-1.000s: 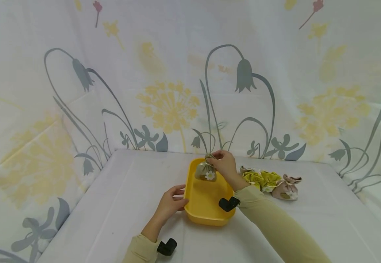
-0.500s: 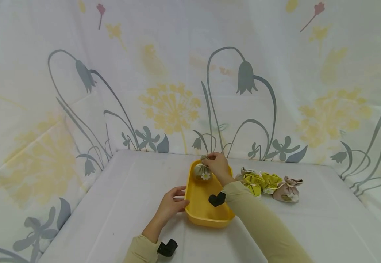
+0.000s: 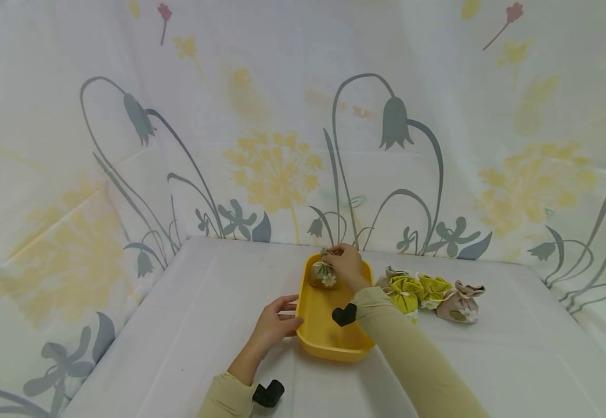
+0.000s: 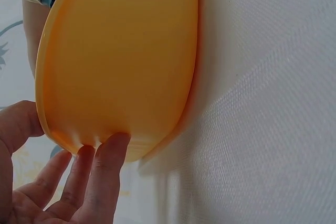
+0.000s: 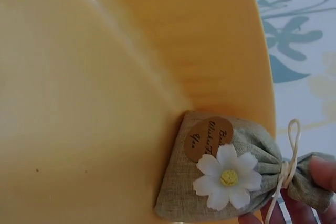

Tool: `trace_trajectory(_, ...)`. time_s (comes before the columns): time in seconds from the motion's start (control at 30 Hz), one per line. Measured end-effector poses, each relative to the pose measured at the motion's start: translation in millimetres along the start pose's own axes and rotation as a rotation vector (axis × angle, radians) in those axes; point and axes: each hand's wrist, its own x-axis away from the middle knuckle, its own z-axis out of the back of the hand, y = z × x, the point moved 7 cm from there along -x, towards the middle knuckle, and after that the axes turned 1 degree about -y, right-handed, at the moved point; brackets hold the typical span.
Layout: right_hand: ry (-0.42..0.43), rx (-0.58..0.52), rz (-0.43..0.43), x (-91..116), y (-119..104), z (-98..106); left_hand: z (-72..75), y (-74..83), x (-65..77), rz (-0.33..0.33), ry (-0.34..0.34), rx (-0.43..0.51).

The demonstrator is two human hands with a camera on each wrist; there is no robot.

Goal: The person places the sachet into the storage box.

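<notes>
A yellow plastic tray (image 3: 329,316) stands on the white-covered table. My left hand (image 3: 271,325) holds its left side, thumb over the rim and fingers against the outer wall, as the left wrist view shows. My right hand (image 3: 347,264) pinches the gathered neck of a grey-green linen drawstring sachet (image 5: 210,166). This sachet, tied with pale cord, bears a white fabric flower (image 5: 228,178) and a round brown paper label (image 5: 209,139). It sits inside the tray's far left corner, its base against the tray's floor and wall.
To the tray's right, several more sachets lie in a row: lime-green ones (image 3: 404,290) and a pinkish one (image 3: 461,305), with a greyish one partly hidden behind my right sleeve. A flower-printed white cloth (image 3: 282,116) rises behind the table.
My right hand has moved slightly left and lowered the linen sachet from above the tray into its far left corner. My left hand keeps its hold on the tray's side.
</notes>
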Motion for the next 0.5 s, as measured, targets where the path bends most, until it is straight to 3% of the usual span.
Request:
trace_trajectory(0.2, -0.055, 0.018, 0.014, 3, -4, 5, 1.0, -24.9, -15.6, 0.005, 0.003, 0.004)
trace_trajectory(0.5, -0.069, 0.047, 0.036, 14, -4, 18, 0.5, -29.3, -18.3, 0.001, -0.005, 0.018)
